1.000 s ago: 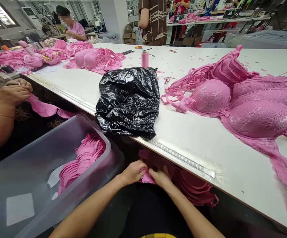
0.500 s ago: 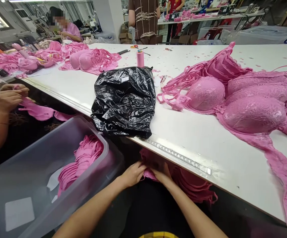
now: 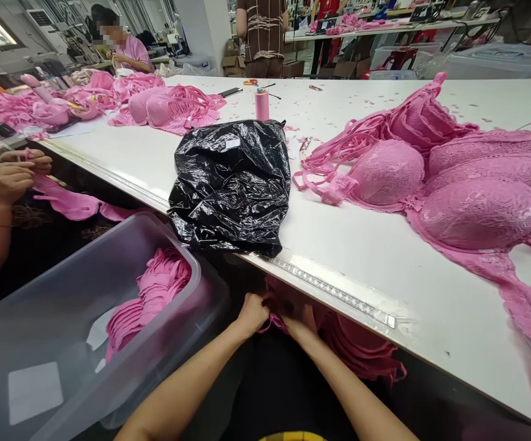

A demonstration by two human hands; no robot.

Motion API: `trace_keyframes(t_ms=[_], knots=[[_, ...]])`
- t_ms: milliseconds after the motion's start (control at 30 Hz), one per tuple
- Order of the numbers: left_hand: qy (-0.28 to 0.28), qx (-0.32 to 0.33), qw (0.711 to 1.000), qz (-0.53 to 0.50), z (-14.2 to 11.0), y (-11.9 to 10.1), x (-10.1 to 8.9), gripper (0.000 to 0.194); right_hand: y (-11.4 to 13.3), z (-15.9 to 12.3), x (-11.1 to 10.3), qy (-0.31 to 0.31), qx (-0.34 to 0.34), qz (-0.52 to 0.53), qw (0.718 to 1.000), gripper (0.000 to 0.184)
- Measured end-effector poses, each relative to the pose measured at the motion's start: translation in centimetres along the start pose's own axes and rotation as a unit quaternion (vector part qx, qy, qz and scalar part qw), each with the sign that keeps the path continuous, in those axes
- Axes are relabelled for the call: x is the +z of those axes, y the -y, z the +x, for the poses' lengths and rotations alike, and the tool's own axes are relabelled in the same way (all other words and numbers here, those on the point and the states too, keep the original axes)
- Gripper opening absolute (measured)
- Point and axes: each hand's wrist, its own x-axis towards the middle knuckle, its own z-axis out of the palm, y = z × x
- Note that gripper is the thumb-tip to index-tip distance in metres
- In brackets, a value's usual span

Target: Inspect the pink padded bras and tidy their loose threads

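Beside bin [image 3: 122, 365], below black bag [image 3: 233, 187], left hand [image 3: 252, 315] and right hand [image 3: 302, 323], curled, clutch pink fabric [image 3: 278, 322].

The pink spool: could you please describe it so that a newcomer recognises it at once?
On the long white table, find the shiny black plastic bag at the near edge. Just beyond the bag's far side stands the pink spool. Unlike the soft pink garments lying to either side, it is a small upright cylinder.

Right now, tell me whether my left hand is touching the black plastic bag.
Apart. The head view shows the left hand below the white table, with a dark gap between it and the black plastic bag above.
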Motion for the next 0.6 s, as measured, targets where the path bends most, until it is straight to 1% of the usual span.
trace_keyframes(t_ms=[100, 200, 300, 367, 400, 467, 533, 600], knots=[[0.031, 0.024, 0.999, -0.007, 0.0, 0.0, -1.0, 0.031, 0.2, -0.3, 0.1, -0.024, -0.002, -0.033, 0.999, 0.015], [0.068, 0.064, 0.996, -0.009, -0.1, 0.3, -2.0, 0.024, 0.2, -0.3, 0.0, -0.031, 0.001, -0.053, 0.998, 0.016], [0.125, 0.122, 0.985, -0.004, -0.1, 1.1, -2.9, 0.031, -0.1, -0.1, -0.1, -0.024, 0.004, -0.062, 0.998, 0.018], [0.150, 0.152, 0.977, 0.006, 0.0, 1.9, -3.1, 0.036, -0.2, 0.0, 0.0, -0.023, 0.005, -0.065, 0.998, 0.020], [0.153, 0.158, 0.975, 0.009, 0.0, 2.3, -3.0, 0.036, -0.2, 0.1, 0.0, -0.025, 0.003, -0.067, 0.997, 0.020], [0.140, 0.149, 0.979, 0.005, 0.2, 2.7, -2.4, 0.036, -0.2, 0.2, 0.2, -0.035, -0.005, -0.070, 0.997, 0.018], [0.112, 0.119, 0.987, -0.006, 0.3, 2.6, -1.5, 0.037, -0.1, 0.2, 0.3, -0.048, -0.014, -0.075, 0.996, 0.016], [0.074, 0.073, 0.994, -0.022, 0.4, 1.9, -0.5, 0.039, 0.0, 0.2, 0.3, -0.058, -0.022, -0.082, 0.995, 0.015]])
